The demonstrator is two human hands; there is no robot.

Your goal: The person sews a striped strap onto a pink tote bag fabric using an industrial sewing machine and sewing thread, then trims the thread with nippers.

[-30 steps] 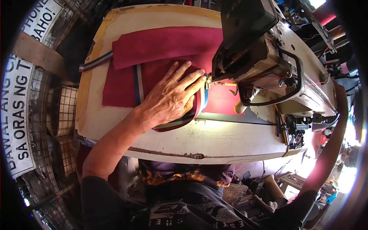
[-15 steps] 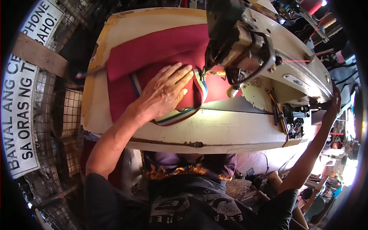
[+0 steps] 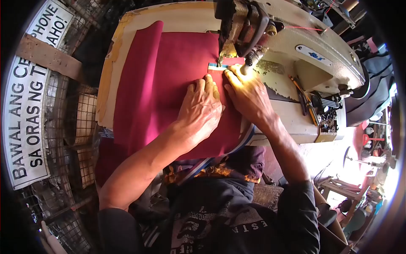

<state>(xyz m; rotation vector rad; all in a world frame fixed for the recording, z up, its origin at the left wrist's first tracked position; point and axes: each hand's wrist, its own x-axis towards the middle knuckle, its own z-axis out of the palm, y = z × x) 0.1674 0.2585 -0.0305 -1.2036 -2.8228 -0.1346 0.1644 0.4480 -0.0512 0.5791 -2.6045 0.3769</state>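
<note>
Maroon cloth (image 3: 177, 63) lies under the sewing machine's needle area (image 3: 219, 62) and drapes over the front edge of the table. A striped ribbon (image 3: 216, 67) crosses it at the needle, and a longer piece hangs off the table edge. My left hand (image 3: 202, 103) rests on the cloth just below the ribbon, fingers slightly apart. My right hand (image 3: 249, 91) presses at the ribbon's right end, its fingers bent close together under the machine's light. The fingertips partly hide what they press.
The machine's arm (image 3: 313, 55) spans the upper right. Pencils or tools (image 3: 304, 97) and small metal parts (image 3: 330, 116) sit on the table's right side. A wire grid with signs (image 3: 31, 122) stands at the left.
My right hand has come from the machine's far right to the ribbon. My left hand has shifted right and down. The cloth now hangs over the front edge, and the ribbon lies crosswise at the needle.
</note>
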